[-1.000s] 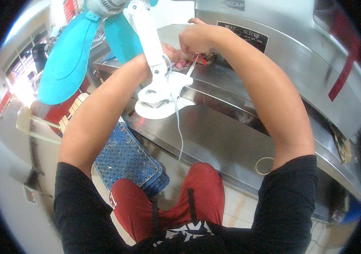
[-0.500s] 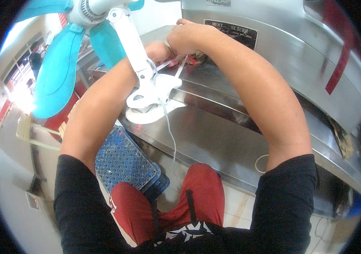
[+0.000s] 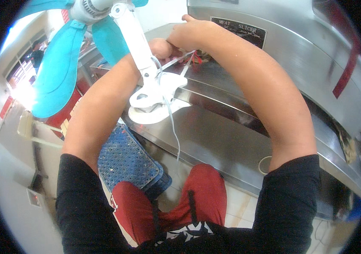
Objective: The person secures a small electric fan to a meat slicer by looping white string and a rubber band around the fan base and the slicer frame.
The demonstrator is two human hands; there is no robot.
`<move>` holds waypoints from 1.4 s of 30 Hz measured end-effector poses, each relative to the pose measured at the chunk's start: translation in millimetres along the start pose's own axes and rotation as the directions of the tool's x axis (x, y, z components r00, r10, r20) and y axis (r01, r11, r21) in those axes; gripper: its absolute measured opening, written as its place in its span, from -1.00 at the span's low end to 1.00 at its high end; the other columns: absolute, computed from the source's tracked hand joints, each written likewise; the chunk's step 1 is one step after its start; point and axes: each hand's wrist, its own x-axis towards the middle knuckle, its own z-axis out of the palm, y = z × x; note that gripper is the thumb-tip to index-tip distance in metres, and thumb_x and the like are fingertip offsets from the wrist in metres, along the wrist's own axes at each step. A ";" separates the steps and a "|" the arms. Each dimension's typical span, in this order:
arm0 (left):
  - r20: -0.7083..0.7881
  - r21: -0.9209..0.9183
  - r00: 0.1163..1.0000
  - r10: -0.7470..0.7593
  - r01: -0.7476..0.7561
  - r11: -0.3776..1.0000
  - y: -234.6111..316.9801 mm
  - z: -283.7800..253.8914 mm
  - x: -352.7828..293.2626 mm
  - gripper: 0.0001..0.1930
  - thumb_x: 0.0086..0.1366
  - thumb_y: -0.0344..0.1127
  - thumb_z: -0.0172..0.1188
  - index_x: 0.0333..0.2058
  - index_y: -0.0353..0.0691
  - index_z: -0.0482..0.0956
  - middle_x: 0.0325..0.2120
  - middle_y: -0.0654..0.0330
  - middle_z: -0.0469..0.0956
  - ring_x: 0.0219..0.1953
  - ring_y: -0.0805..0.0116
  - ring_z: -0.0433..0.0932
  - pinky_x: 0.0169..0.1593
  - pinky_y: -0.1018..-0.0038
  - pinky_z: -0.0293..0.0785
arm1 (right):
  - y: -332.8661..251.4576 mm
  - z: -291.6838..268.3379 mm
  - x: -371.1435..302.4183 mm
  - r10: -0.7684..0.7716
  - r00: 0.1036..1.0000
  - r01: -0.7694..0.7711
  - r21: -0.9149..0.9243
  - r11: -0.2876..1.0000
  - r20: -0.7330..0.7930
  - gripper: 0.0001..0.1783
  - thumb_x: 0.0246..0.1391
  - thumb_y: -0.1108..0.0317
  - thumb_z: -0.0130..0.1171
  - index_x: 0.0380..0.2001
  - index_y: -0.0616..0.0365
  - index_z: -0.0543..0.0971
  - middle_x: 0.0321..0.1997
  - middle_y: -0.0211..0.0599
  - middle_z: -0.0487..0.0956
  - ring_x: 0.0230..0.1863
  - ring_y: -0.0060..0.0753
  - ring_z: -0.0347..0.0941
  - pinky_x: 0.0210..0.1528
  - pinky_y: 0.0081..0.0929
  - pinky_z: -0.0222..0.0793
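Both my arms reach forward over a stainless steel bench (image 3: 214,131), past a white clip-on fan (image 3: 136,38) with turquoise blades. My left hand (image 3: 161,48) is curled closed beside the fan's stem, its fingers mostly hidden. Against it, my right hand (image 3: 189,35) bends inward and is closed, with one finger sticking up; what it grips is out of sight. Just below the hands are thin white strips (image 3: 175,61) and a red string-like piece (image 3: 197,58). Some pinkish material lies there too, too small to make out.
A steel meat slicer (image 3: 282,46) with a dark plate stands close at the right. The fan's clip base (image 3: 155,112) sits on the bench edge, its cord (image 3: 173,122) hanging down. A blue plastic stool (image 3: 129,158) stands at lower left, near my knees.
The view has shifted slightly, so fan and bench sit a little to the right. My hands stay together, with the right wrist bent a little differently; the white strips show more.
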 end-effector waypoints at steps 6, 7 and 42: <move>0.023 0.019 0.999 -0.037 0.037 0.999 -6.5 -14.9 13.8 -0.91 0.35 -0.39 0.15 -0.32 -0.25 0.59 -0.51 0.18 0.61 -0.60 0.51 0.52 -0.58 0.63 0.47 | 1.5 8.2 -3.0 -0.069 0.982 0.055 -0.080 0.995 -0.177 -0.79 0.06 0.29 0.21 -0.20 -0.20 0.65 -0.02 -0.41 0.57 0.11 -0.29 0.42 0.15 -0.33 0.33; 0.041 0.002 0.998 -0.042 0.042 0.999 -6.8 -12.7 13.4 -0.91 0.36 -0.39 0.15 -0.31 -0.26 0.58 -0.51 0.18 0.61 -0.59 0.52 0.53 -0.57 0.63 0.50 | 5.2 13.9 0.0 -0.089 0.978 0.072 -0.093 0.993 -0.190 -0.78 0.05 0.29 0.22 -0.19 -0.19 0.65 -0.04 -0.38 0.57 0.10 -0.29 0.42 0.14 -0.34 0.33; -0.074 0.311 0.981 0.181 -0.150 0.938 0.7 -8.3 -24.9 -0.78 0.21 -0.23 0.25 -0.41 -0.30 0.67 -0.56 0.26 0.58 -0.55 0.49 0.48 -0.47 0.55 0.35 | -3.8 6.7 -17.0 0.003 0.987 0.006 0.056 0.998 -0.158 -0.78 0.00 0.33 0.14 -0.35 0.13 0.72 -0.25 -0.16 0.69 -0.04 -0.21 0.60 0.45 -0.02 -0.14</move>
